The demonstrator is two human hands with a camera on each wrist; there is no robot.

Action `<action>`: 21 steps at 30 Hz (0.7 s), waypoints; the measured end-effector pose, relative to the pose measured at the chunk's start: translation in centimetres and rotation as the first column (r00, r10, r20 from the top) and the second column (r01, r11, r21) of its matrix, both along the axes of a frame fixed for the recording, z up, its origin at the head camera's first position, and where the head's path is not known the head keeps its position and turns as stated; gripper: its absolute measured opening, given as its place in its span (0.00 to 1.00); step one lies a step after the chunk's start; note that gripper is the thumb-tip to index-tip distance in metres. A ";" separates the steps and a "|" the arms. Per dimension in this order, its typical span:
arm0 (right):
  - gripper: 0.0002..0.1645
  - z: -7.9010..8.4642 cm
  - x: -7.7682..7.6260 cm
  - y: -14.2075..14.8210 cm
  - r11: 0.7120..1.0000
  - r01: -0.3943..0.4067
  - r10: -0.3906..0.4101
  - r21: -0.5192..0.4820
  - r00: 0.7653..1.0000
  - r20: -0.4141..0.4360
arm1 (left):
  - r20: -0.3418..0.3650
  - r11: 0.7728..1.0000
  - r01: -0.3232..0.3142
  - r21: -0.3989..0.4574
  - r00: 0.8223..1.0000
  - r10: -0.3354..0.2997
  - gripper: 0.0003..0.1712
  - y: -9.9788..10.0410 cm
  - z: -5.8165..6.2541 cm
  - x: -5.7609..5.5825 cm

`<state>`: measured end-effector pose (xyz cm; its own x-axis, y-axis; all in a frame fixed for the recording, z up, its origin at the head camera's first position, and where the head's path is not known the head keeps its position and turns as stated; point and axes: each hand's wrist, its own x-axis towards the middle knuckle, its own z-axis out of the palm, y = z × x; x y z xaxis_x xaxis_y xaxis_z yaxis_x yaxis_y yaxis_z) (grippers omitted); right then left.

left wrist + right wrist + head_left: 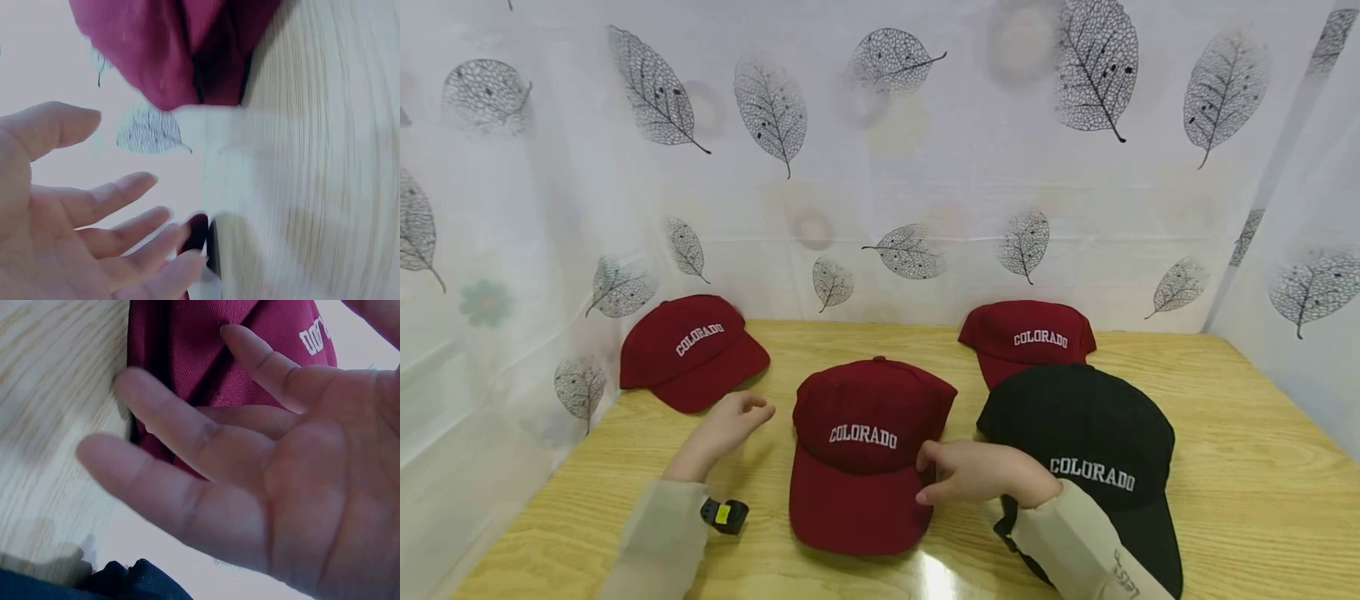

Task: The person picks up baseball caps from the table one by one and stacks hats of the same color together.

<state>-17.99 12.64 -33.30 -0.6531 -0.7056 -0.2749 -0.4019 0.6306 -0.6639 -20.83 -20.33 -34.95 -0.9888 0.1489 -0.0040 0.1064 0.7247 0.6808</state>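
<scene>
In the head view a dark red cap (867, 467) with white COLORADO lettering lies in the middle of the table, brim towards me. My left hand (730, 429) hovers to its left, apart from it and holding nothing. In the left wrist view its fingers are spread, with red cap cloth (169, 50) above them. My right hand (988, 472) is at the middle cap's right side, fingertips right at the edge where crown meets brim. Its fingers look extended and loosely spread beside the red cloth (206, 356) in the right wrist view.
A black COLORADO cap (1090, 433) lies right, partly under my right forearm in view. Behind it is a red cap (1030, 329), partly covered by it. Another red cap (692, 350) sits back left. A leaf-print curtain (865, 183) borders the wooden table (1247, 467).
</scene>
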 end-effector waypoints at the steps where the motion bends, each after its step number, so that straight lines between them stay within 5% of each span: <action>1: 0.16 0.0 0.0 0.0 1.000 0.001 -0.001 0.000 1.000 0.000 | -0.004 1.000 -0.015 -0.010 1.000 0.015 0.23 -0.3 0.0 -0.1; 5: 0.16 0.1 0.0 0.2 1.000 0.004 -0.004 0.006 1.000 -0.010 | 0.025 0.998 -0.048 -0.037 0.998 0.049 0.29 -1.0 -0.1 -0.3; 12: 0.16 0.0 0.0 0.4 1.000 0.004 -0.003 0.021 0.999 -0.045 | 0.079 0.998 -0.014 -0.067 0.997 0.019 0.32 -1.3 -0.3 -0.6; 21: 0.15 0.1 0.0 0.2 1.000 -0.005 0.007 0.030 0.998 -0.057 | 0.001 0.984 -0.043 -0.172 0.999 0.044 0.29 -1.8 -0.6 -1.1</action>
<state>-17.97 12.81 -33.21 -0.6640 -0.7017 -0.2583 -0.4425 0.6472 -0.6208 -21.88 -22.16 -35.59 -0.9942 0.1027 -0.0305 0.0694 0.8346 0.5465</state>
